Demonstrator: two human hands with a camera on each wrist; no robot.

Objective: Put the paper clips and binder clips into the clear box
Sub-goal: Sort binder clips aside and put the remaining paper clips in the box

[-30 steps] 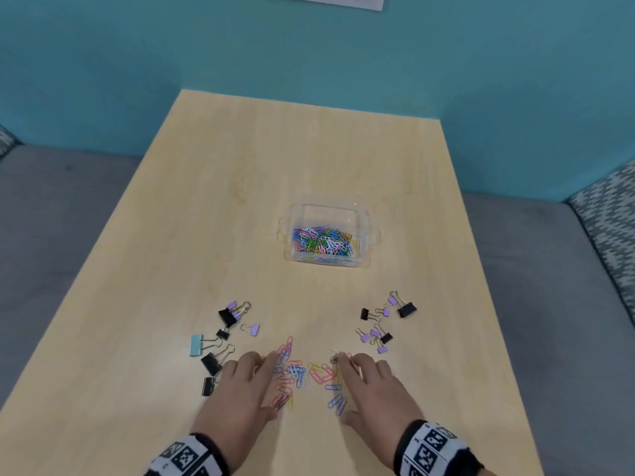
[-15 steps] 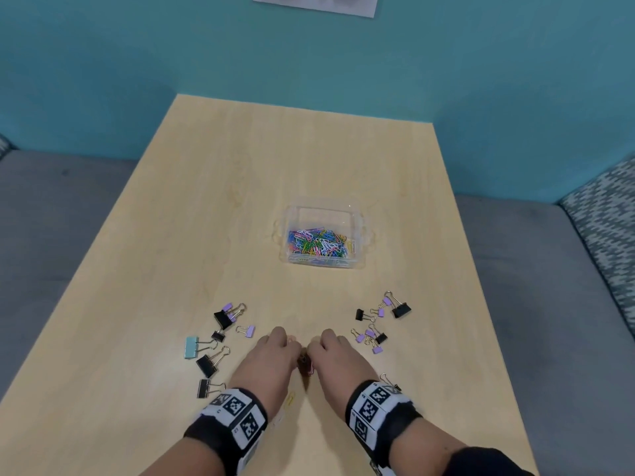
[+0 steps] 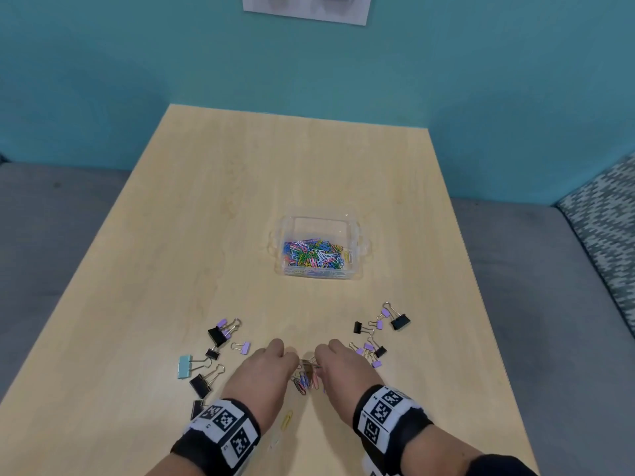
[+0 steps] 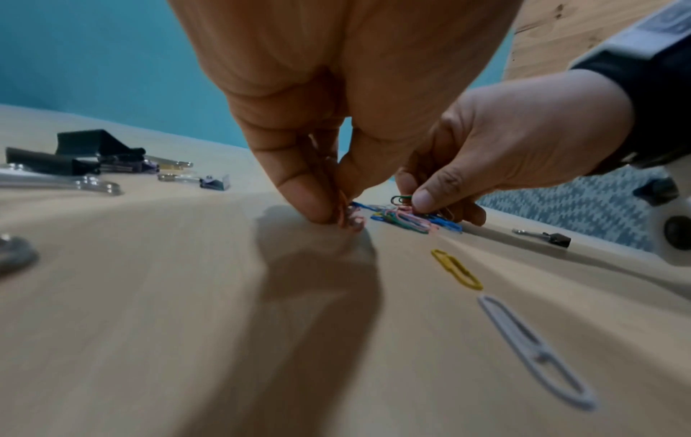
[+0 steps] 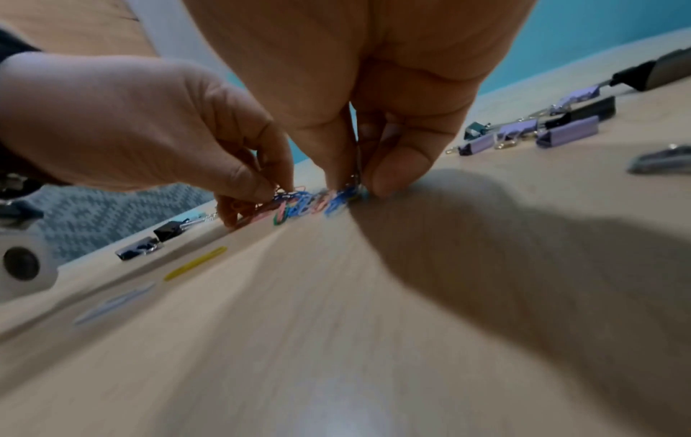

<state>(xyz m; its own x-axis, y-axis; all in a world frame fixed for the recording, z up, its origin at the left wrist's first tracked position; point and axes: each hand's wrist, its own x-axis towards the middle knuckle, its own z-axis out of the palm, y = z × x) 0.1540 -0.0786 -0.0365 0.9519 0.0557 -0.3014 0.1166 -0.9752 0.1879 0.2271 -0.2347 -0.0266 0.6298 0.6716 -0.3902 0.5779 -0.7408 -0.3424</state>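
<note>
Near the table's front edge, a small heap of coloured paper clips (image 3: 304, 378) lies between my two hands. My left hand (image 3: 290, 363) pinches clips at the heap's left end with thumb and fingers (image 4: 336, 214). At the heap's right end my right hand (image 3: 321, 364) pinches clips as well (image 5: 355, 187). A yellow paper clip (image 3: 287, 420) and a white one (image 3: 275, 441) lie loose behind the hands. Farther out at mid-table stands the clear box (image 3: 321, 219) with many coloured clips inside. Black, purple and light-blue binder clips (image 3: 218, 335) lie left of the hands. Black and purple ones (image 3: 379, 338) lie to the right.
The wooden table (image 3: 206, 218) stands against a teal wall, with grey upholstery on both sides and a patterned cushion (image 3: 604, 214) at the right. Bare tabletop lies between the hands and the box.
My hands went from lying flat around the spread clips to drawing them into a heap and pinching it. In the last half second they barely moved.
</note>
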